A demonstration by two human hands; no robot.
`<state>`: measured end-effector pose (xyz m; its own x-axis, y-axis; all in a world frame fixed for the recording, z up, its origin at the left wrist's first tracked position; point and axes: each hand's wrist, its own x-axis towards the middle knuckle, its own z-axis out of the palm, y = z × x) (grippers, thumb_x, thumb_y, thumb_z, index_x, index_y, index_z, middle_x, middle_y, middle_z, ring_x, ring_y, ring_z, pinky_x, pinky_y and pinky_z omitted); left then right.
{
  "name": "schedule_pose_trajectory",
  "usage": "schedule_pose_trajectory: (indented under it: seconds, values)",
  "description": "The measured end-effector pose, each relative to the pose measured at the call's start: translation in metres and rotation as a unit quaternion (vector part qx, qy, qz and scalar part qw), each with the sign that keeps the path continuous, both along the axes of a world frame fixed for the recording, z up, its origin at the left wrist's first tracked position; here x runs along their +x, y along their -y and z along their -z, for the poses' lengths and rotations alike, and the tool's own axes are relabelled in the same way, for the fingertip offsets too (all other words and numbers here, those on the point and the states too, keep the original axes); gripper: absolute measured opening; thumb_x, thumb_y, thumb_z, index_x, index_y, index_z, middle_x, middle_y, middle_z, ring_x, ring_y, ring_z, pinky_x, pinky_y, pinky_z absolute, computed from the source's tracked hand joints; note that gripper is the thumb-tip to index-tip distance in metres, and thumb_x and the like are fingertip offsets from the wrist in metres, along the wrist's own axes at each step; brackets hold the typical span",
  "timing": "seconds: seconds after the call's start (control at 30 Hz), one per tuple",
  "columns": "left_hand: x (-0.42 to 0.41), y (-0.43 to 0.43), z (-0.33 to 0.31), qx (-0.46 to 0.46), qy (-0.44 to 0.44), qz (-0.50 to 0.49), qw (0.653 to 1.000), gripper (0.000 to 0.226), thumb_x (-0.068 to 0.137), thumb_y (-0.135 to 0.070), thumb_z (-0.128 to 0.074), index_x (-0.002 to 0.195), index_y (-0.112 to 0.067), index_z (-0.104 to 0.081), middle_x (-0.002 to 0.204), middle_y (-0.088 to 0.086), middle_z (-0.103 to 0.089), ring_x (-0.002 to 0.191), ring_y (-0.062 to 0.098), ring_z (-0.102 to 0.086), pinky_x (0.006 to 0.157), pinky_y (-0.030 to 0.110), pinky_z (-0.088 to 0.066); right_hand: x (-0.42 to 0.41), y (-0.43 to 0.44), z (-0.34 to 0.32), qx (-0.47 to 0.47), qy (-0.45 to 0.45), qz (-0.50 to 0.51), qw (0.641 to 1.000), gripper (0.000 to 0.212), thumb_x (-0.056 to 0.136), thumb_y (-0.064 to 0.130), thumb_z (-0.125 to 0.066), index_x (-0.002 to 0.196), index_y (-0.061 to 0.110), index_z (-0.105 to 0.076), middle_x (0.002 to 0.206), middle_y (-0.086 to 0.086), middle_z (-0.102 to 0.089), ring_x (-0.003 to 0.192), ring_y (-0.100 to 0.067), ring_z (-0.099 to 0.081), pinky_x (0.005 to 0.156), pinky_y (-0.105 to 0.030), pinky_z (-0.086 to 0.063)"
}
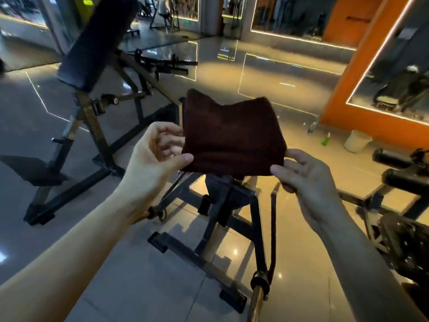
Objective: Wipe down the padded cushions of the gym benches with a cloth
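**Currently: cloth up in both hands, not on any pad yet**

Pinching the 9 o'clock edge of the cloth [232, 138] with left fingers [171, 145] curled behind and thumb pressed on the front. Nipping its 5 o'clock corner between right fingertips [279, 169], thumb against index, other fingers loosely bent. Nothing else held in left hand [155, 156] or right hand [311, 182].

Holding it mid-air, dead centre of view, folded into a thick dark-brown square and touching no cushion. Gripped low and at the sides only, hence the V-sag along the top edge. Probably a two-point hold to square the fold and get one flat wiping face before contact.

Further out:
- 10 o'clock from the cloth: inclined backrest cushion [97, 40], well apart. Likely the next target.
- 8 o'clock, low: flat seat pad [30, 169] on the same frame.
- 6 o'clock, right under the cloth: second bench frame [220, 205], with its cushion mostly hidden.
- 3 o'clock: roller pads [404, 177].
- 2–3 o'clock, on the floor by the orange wall [343, 77]: green spray bottle [326, 140] beside a white bin [357, 141], probably parked clear of the walkway.
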<state>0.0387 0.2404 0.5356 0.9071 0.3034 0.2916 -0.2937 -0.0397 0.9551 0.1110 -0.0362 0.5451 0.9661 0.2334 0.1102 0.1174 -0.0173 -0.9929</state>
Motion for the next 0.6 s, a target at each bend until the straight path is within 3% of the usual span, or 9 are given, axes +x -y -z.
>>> schedule_pose_trajectory:
  seconds: [0.07,0.13,0.2,0.33,0.4,0.5,0.6]
  values:
    - [0.001,0.001,0.002,0.02,-0.019,0.018,0.999,0.045,0.082,0.012,-0.072,0.119,-0.011,-0.06,0.08,-0.001,-0.062,0.077,0.011,-0.06,0.078,0.02,-0.053,0.001,0.002,0.003,-0.041,-0.001,-0.005,0.999,0.031,0.087,-0.003,-0.071,0.113,0.014,-0.071,0.078,0.009,-0.077,0.07,-0.001,-0.07,0.057,-0.009,-0.047]
    - [0.004,0.0,0.006,0.073,-0.048,0.028,0.996,0.036,0.083,0.008,-0.074,0.112,-0.013,-0.069,0.082,0.001,-0.071,0.079,0.015,-0.067,0.078,0.023,-0.055,0.004,0.002,0.007,-0.083,0.004,0.001,0.997,0.026,0.088,-0.004,-0.071,0.107,0.013,-0.076,0.081,0.006,-0.078,0.077,-0.005,-0.07,0.062,-0.012,-0.049]
    - [0.005,-0.005,0.008,0.119,-0.065,0.029,0.99,0.023,0.087,0.006,-0.072,0.1,-0.013,-0.075,0.089,0.009,-0.075,0.084,0.022,-0.072,0.081,0.031,-0.058,0.008,0.007,0.008,-0.113,0.024,-0.003,0.993,0.02,0.089,0.0,-0.072,0.102,0.013,-0.08,0.086,0.0,-0.079,0.082,-0.009,-0.07,0.069,-0.016,-0.048]
    - [0.005,-0.015,0.005,0.191,-0.078,0.055,0.977,0.016,0.092,0.0,-0.067,0.1,-0.012,-0.074,0.089,0.011,-0.074,0.087,0.025,-0.073,0.086,0.045,-0.06,0.005,0.014,-0.002,-0.129,0.044,-0.043,0.99,0.018,0.086,0.014,-0.075,0.104,0.013,-0.077,0.088,-0.002,-0.079,0.084,-0.005,-0.07,0.074,-0.017,-0.045]
    - [0.005,-0.015,0.002,0.184,-0.066,0.073,0.978,0.01,0.094,0.0,-0.065,0.101,-0.006,-0.07,0.083,0.011,-0.074,0.085,0.024,-0.073,0.087,0.043,-0.059,0.004,0.018,-0.009,-0.11,0.051,-0.047,0.991,0.017,0.087,0.009,-0.073,0.104,0.009,-0.074,0.082,-0.001,-0.078,0.075,-0.002,-0.069,0.066,-0.011,-0.045]
    - [0.004,-0.011,-0.003,0.129,-0.034,0.098,0.986,0.004,0.095,-0.002,-0.065,0.097,-0.006,-0.067,0.076,0.005,-0.071,0.082,0.016,-0.07,0.085,0.025,-0.053,0.003,0.028,-0.021,-0.066,0.067,-0.082,0.992,0.012,0.088,-0.001,-0.069,0.1,0.003,-0.068,0.074,-0.005,-0.074,0.064,-0.005,-0.064,0.06,-0.012,-0.046]
    - [0.005,-0.008,-0.008,0.081,-0.033,0.117,0.989,0.002,0.094,-0.006,-0.066,0.095,-0.008,-0.065,0.077,0.008,-0.069,0.078,0.018,-0.067,0.079,0.023,-0.054,0.005,0.03,-0.029,-0.113,0.109,-0.101,0.982,0.011,0.089,-0.002,-0.07,0.095,0.008,-0.07,0.074,0.0,-0.073,0.066,-0.004,-0.063,0.061,-0.011,-0.043]
